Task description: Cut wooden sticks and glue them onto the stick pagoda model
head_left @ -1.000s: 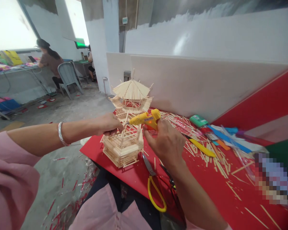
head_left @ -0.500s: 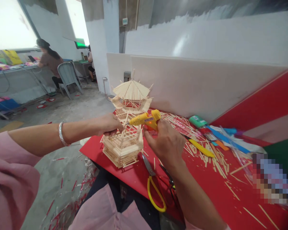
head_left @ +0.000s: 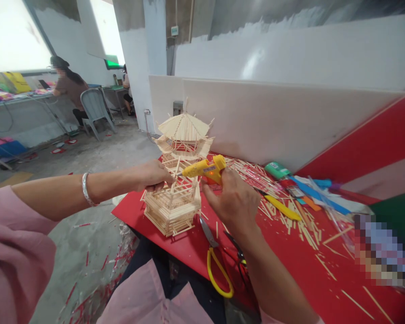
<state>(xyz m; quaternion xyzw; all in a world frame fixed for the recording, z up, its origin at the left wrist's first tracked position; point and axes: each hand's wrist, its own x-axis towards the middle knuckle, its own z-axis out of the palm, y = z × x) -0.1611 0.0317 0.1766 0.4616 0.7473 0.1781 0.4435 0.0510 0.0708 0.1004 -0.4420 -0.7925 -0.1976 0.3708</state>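
A pagoda model [head_left: 184, 127] built of thin pale wooden sticks stands on the red tabletop [head_left: 135, 210], with a layered hexagonal base and tiered roofs. My left hand [head_left: 155, 174] reaches to its middle storey from the left, fingers pinched on a wooden stick there; the fingertips are partly hidden. My right hand [head_left: 238, 202] is wrapped round a yellow hot glue gun [head_left: 202, 169] with a small orange light lit. The gun points left, its nozzle at the sticks close to my left fingertips. Scissors [head_left: 219, 272] with yellow handles lie below my right hand.
Loose sticks [head_left: 253, 173], a yellow-handled cutter [head_left: 283, 208] and plastic packets [head_left: 277, 170] lie to the right. A white board [head_left: 273, 121] stands behind the table. Scraps litter the floor. At the far left a person [head_left: 69, 83] sits by a grey chair [head_left: 96, 105].
The view has shifted very slightly. Both hands, the glue gun and the pagoda model keep practically the same positions.
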